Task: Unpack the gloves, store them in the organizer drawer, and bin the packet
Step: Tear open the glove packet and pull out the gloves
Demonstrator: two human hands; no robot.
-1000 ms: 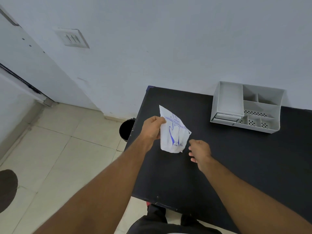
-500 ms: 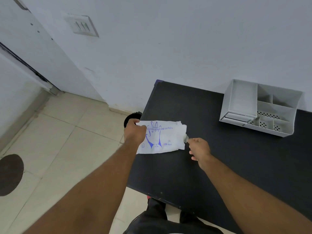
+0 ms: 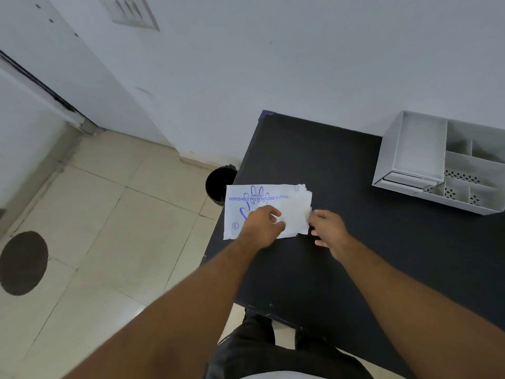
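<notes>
A white packet printed "Disposable Polyethylene Gloves" in blue lies flat at the left edge of the black table, partly overhanging it. My left hand pinches the packet near its lower middle. My right hand pinches a bit of translucent glove material sticking out of the packet's torn right end. The grey organizer stands at the table's back right, its drawer front at the lower left looking shut.
A black bin stands on the tiled floor against the table's left side, just beyond the packet. The wall runs behind the table. A dark round mark is on the floor at far left.
The packet went from hanging upright in my left hand to lying flat and turned horizontal. My left hand shifted its grip toward the packet's middle. My right hand reached the torn end.
</notes>
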